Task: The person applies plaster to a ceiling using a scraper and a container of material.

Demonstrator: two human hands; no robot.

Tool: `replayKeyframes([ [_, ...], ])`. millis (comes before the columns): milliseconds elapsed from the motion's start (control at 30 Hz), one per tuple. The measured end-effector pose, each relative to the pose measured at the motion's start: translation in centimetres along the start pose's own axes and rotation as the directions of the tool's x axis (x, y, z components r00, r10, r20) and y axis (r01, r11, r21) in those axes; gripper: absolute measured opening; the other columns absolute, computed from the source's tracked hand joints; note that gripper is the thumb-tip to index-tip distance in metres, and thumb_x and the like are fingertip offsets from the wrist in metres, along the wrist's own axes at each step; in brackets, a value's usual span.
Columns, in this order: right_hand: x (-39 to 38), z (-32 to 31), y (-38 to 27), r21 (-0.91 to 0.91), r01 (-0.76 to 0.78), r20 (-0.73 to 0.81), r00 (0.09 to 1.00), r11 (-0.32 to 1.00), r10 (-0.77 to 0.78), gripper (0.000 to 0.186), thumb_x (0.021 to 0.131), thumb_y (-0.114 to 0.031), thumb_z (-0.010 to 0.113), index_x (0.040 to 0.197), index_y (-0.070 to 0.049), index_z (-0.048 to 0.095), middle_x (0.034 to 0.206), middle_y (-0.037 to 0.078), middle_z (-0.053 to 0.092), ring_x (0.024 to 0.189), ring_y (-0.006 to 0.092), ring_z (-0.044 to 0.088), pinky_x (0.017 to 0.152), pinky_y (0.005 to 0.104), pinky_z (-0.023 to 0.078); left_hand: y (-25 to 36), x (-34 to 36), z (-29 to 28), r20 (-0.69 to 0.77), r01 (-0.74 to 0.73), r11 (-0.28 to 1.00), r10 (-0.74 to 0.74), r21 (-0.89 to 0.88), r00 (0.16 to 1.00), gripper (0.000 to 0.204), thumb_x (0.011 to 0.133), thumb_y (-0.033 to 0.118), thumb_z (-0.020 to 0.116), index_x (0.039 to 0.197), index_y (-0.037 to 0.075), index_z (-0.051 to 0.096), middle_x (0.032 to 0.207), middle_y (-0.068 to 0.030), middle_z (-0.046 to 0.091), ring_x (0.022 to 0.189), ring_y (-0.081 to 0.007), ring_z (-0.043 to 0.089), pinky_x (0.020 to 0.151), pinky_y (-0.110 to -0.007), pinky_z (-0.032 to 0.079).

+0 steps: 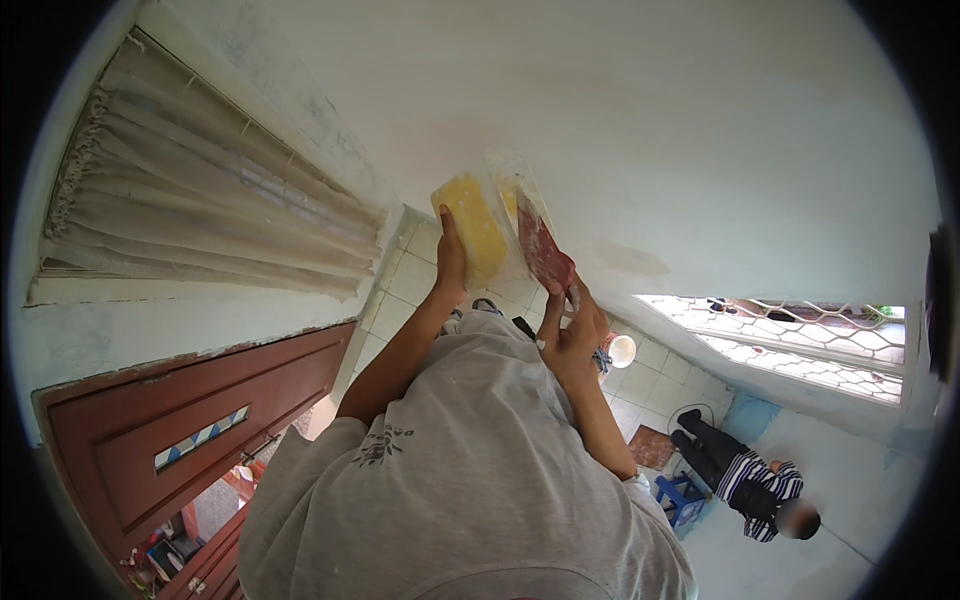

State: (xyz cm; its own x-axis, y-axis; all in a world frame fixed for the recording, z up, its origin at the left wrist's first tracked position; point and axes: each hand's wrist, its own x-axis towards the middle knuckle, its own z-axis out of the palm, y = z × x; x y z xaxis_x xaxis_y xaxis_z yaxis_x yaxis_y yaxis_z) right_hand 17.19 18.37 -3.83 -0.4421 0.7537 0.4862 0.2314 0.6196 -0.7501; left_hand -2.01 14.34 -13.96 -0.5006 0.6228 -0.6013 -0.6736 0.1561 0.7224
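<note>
Head view, looking down, shows a yellow slab beside the left hand: flat, roughly rectangular, with rounded corners and a matte face streaked with chalky white. Its lower left edge sits in that hand's grasp, the thumb lying along the near side; the other fingers are hidden, so how they bend cannot be told. Most of the slab spreads to the right of the thumb and beyond its tip. Its long axis runs away from the wearer, the far end leaning slightly left.

At the right hand, fingers and thumb close on the broad near end of a dark red tool, tapered and smeared whitish. It extends beyond the fingertips, its narrow end pointing away and to the left. Just past these fingers, alongside the tool, shows a pale flat piece with a yellow patch; whether it joins the tool is unclear. Beyond both hands spreads a smooth, off-white wall.
</note>
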Motion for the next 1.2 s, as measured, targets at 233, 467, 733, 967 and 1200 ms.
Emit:
replayKeyframes([
  [233,1.2,0.5,0.9,0.017,-0.181,-0.206,0.962,0.983,0.180,0.026,0.101,-0.006,0.060,0.124,0.008,0.062,0.097,0.017,0.076,0.088,0.0189,0.075,0.078,0.0285,0.056,-0.2,1.2,-0.8,0.020,-0.042,0.999,0.043,-0.029,0.999,0.090,0.099,0.078,0.022,0.151,0.007,0.041,0.132,-0.0121,0.061,0.115,-0.0239,0.066,0.094,-0.039,0.058],
  [467,3.2,2.0,2.3,-0.021,-0.189,0.075,0.979,0.982,0.190,0.032,0.094,0.002,0.059,0.126,-0.001,0.063,0.085,0.022,0.071,0.070,0.0346,0.073,0.063,0.0389,0.055,0.3,0.7,-0.6,0.003,-0.041,0.999,0.041,0.002,0.999,0.091,0.098,0.079,0.023,0.152,0.007,0.040,0.136,-0.0127,0.058,0.119,-0.0245,0.064,0.097,-0.040,0.056],
  [733,1.7,3.6,2.8,-0.025,-0.126,0.132,0.983,0.992,0.128,0.038,0.088,0.007,0.060,0.126,0.000,0.063,0.085,0.022,0.070,0.073,0.0376,0.071,0.064,0.0431,0.055,-0.1,1.1,-1.2,-0.036,-0.079,0.996,0.081,0.046,0.996,0.098,0.096,0.082,0.028,0.153,0.004,0.038,0.141,-0.0133,0.055,0.127,-0.0254,0.058,0.104,-0.040,0.049],
  [967,1.8,3.4,2.3,-0.014,0.009,0.128,0.992,1.000,-0.007,0.046,0.083,0.012,0.060,0.128,0.003,0.062,0.093,0.022,0.072,0.074,0.0364,0.070,0.068,0.0424,0.055,-0.1,1.9,-1.8,-0.072,-0.026,0.997,0.031,0.073,0.997,0.102,0.094,0.084,0.028,0.153,0.002,0.039,0.143,-0.0145,0.053,0.130,-0.0265,0.056,0.106,-0.041,0.046],
  [1200,1.9,2.7,0.9,0.019,0.021,0.048,0.999,1.000,-0.022,0.033,0.089,0.009,0.061,0.121,0.005,0.066,0.094,0.025,0.072,0.081,0.0358,0.073,0.075,0.0366,0.057,-0.8,3.3,-2.7,-0.026,-0.015,0.999,0.016,0.044,1.000,0.103,0.092,0.086,0.025,0.154,0.005,0.039,0.144,-0.0134,0.053,0.130,-0.0273,0.056,0.108,-0.041,0.045],
])
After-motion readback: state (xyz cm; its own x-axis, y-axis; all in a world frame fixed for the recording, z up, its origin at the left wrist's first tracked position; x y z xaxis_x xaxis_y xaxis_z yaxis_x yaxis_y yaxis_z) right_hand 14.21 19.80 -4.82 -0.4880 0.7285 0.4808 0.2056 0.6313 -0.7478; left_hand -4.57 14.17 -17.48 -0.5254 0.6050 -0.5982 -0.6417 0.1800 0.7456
